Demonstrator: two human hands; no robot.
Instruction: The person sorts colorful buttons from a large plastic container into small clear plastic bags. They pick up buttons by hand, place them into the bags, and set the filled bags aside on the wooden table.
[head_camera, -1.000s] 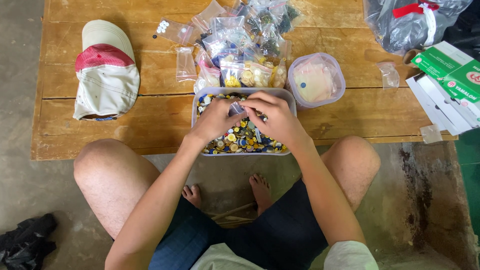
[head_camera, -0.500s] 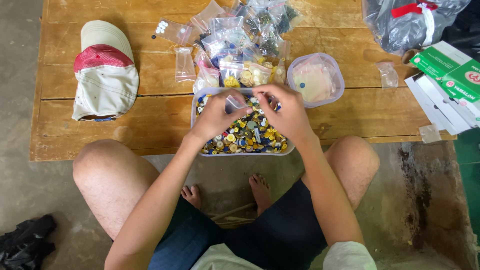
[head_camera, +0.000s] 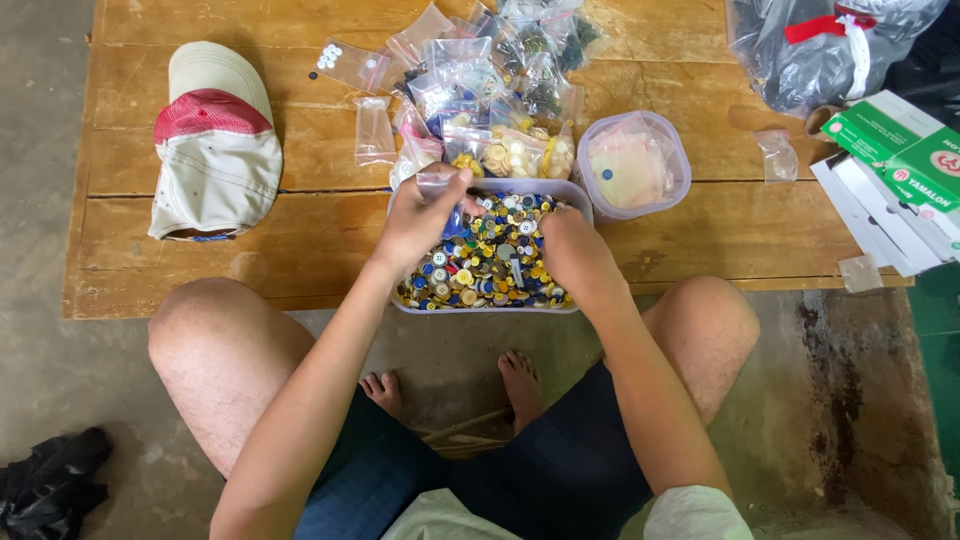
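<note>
Fingers of both hands over a tub of mixed buttons.

Fingers of the left hand (head_camera: 425, 215) pinch a small clear bag (head_camera: 441, 183) at the tub's far left corner; fingers of the right hand (head_camera: 572, 255) are curled down into the buttons (head_camera: 490, 262), and I cannot tell whether they hold one. Both hands sit over the shallow plastic tub (head_camera: 490, 304) at the near edge of the wooden worktop (head_camera: 300, 240). Just beyond it lies a heap of filled clear bags (head_camera: 500, 90), with a round lidded container (head_camera: 634, 164) to the right. A red-and-cream cap (head_camera: 213, 140) rests well to the left; green-and-white boxes (head_camera: 895, 165) lie at the right edge.
</note>
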